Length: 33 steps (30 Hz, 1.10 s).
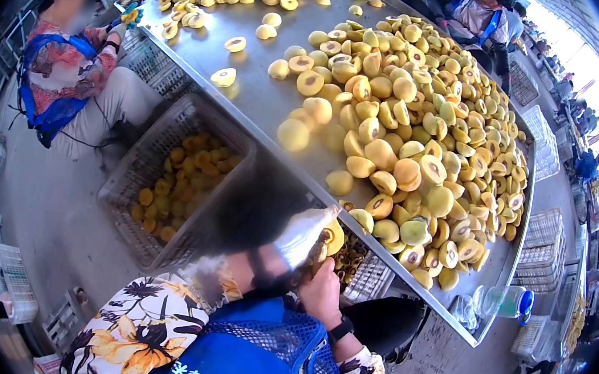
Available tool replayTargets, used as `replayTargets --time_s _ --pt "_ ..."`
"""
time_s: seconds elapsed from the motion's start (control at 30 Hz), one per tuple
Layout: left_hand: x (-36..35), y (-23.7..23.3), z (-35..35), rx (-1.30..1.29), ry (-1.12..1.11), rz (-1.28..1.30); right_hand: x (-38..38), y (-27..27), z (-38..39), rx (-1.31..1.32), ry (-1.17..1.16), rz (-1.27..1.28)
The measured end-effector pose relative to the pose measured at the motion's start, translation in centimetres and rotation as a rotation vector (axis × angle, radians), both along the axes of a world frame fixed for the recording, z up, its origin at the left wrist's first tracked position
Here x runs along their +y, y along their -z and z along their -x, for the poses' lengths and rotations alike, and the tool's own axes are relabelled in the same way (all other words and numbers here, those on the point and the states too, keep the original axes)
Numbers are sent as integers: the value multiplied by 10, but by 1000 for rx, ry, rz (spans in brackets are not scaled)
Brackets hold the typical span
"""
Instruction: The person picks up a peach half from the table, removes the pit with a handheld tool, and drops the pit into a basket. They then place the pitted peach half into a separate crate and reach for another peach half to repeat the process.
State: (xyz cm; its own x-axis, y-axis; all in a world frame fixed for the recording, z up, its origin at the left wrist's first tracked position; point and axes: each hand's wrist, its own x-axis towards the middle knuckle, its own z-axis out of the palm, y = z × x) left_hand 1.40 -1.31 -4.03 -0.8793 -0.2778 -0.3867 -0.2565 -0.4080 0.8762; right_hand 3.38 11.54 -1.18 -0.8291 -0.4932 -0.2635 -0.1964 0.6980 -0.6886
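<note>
Just off the near edge of the metal table (245, 112), my two hands are close together. My left hand (303, 237), in a white glove, is closed on a yellow peach half (335, 237). Against that half, my bare right hand (320, 291) grips a small brownish hand tool (321, 252); its working end is hidden by the fruit and glove. A large heap of halved yellow peaches (407, 173) covers the tabletop in front of me, many showing brown centres. Below my hands, dark brown pieces (352, 260) lie in a light crate (371, 278).
A grey plastic crate (121, 186) with peach halves stands on the floor to my left. A clear bottle (503, 302) lies at the table's right corner. One person (69, 82) sits at left, another (474, 15) across the table. Stacked white crates (542, 249) stand at right.
</note>
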Motion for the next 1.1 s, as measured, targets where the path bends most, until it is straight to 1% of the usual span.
replayTargets --time_s 0.07,0.17,0.27,0.33,0.37,0.4,0.47,0.53,0.57,0.67,0.7,0.73,0.77,0.8,0.87,0.9,0.93,0.97,1.0,1.03,1.07,1.1 --pt "-7 33 2 221 112 68 4 -2 6 -64 38 70" --pt "-19 22 1 244 212 -29 8 2 15 -152 55 106" --pt "-19 52 -2 284 191 38 3 1 10 -220 87 105" --pt "-19 57 -2 460 225 649 0 12 7 -296 123 138" --pt "-11 56 -2 344 179 470 4 40 4 -233 75 156" --pt "-3 52 -2 234 108 289 2 29 6 -427 124 148" --pt "5 58 2 160 17 217 -6 -9 14 -815 226 135" --pt "5 67 2 183 -1 179 -8 -22 15 -925 264 232" --pt "4 69 2 193 14 216 -9 -24 15 -979 278 280" --pt "-1 68 -1 201 79 390 -9 -13 9 -1020 345 381" --pt "-3 71 -4 218 104 446 -9 -10 7 -1011 335 371" --pt "-12 83 -8 273 131 479 -10 -6 6 -999 324 362" --pt "-16 88 -9 281 149 449 -11 -1 6 -985 311 355" --pt "-19 84 -10 288 166 420 -10 6 2 -896 267 339" --pt "-19 71 -9 191 162 211 -9 20 -3 -716 174 302" --pt "-18 56 -8 135 146 97 -10 18 -3 -619 146 247" --pt "-16 22 -7 64 118 -36 -7 34 -5 -363 56 250" --pt "-15 5 -7 -10 93 -170 -1 61 -8 -109 -29 252" --pt "-14 5 -8 -34 76 -194 -2 65 -8 147 -112 251" --pt "-13 6 -8 -54 58 -218 0 64 -8 -78 -41 233" --pt "-13 7 -7 -72 39 -241 -4 40 -5 -302 29 212" --pt "-14 22 -7 23 97 -6 -6 24 -4 -528 97 188"
